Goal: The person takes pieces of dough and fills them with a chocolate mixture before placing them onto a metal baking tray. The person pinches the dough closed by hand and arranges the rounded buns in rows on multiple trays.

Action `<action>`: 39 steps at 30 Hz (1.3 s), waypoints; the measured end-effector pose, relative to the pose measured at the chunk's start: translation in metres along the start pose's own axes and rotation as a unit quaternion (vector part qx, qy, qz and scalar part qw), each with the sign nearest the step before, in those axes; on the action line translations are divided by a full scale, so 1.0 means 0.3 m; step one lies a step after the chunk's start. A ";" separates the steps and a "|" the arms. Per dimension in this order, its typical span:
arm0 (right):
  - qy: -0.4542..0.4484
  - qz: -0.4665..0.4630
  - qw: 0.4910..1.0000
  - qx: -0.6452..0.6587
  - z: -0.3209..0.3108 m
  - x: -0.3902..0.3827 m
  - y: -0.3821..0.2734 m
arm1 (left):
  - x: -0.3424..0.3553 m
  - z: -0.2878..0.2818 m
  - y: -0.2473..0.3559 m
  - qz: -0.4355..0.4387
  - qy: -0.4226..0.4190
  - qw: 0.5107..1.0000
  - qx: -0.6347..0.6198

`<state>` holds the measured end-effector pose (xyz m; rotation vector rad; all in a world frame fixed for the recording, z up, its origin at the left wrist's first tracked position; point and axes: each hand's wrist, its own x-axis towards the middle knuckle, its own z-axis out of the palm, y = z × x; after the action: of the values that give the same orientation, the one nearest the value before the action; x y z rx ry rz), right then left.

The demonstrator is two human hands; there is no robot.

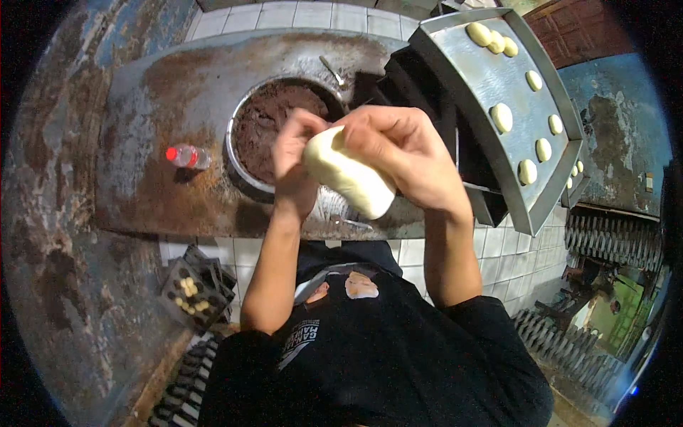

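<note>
1. Our right hand point(409, 149) has its thumb and fingers closed on the upper edge of the pale dough point(356, 181). Our left hand point(293, 149) meets the dough's left edge, but blur hides how firmly it grips, so we cannot tell.
2. The dough is in the air between our hands, above the near side of the table point(156, 92), its lower end hanging toward five o'clock. We judge that uneven pulling could thin or tear it, and a loosened pinch could let it drop.
3. At ten o'clock from the dough sits the metal bowl point(229, 139) of dark brown paste point(260, 107); a brushed finger could smear paste on the dough.
4. At six o'clock, a thin metal utensil point(353, 224) lies near the table edge, where a careless sleeve might sweep it off.
5. At nine o'clock, the red-capped bottle point(191, 156) could tip if our left arm swings wide.
6. At two o'clock, the raised tray point(462, 67) bears dough pieces point(501, 117); a bump from our right arm could shift them.
</note>
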<state>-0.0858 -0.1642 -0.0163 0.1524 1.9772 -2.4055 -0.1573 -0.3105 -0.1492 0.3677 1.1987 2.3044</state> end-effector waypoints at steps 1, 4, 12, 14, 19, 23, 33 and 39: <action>-0.016 -0.039 0.996 -0.075 0.012 0.001 0.020 | -0.035 -0.026 -0.050 0.027 -0.020 0.999 0.038; -0.004 -0.061 0.928 -0.368 0.001 0.005 0.059 | -0.157 -0.043 -0.141 0.094 -0.049 0.988 0.113; -0.077 0.205 0.830 -0.513 -0.274 -0.173 1.063 | -0.186 -0.280 -0.131 0.054 -0.037 0.920 0.387; 0.013 0.094 0.745 -0.661 -0.310 -0.493 1.509 | -0.208 -0.335 -0.130 0.051 0.064 0.913 0.400; -0.155 0.225 0.744 -0.610 -0.268 -0.434 1.427 | -0.355 -0.665 -0.079 0.025 0.213 0.868 0.448; -0.122 0.158 0.756 -0.623 -0.249 -0.390 1.352 | -0.338 -0.658 -0.018 0.025 0.257 0.880 0.398; -0.147 0.107 0.767 -0.616 -0.209 -0.331 1.309 | -0.364 -0.618 -0.018 -0.005 0.345 0.864 0.366; 0.045 0.051 0.776 -0.627 -0.223 -0.039 0.978 | -0.343 -0.593 0.006 -0.025 0.342 0.852 0.396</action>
<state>-0.0466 -0.1564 -0.3148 0.2973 2.9636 -0.6051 -0.1535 -0.4894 -0.2500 -0.2595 2.4694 1.8087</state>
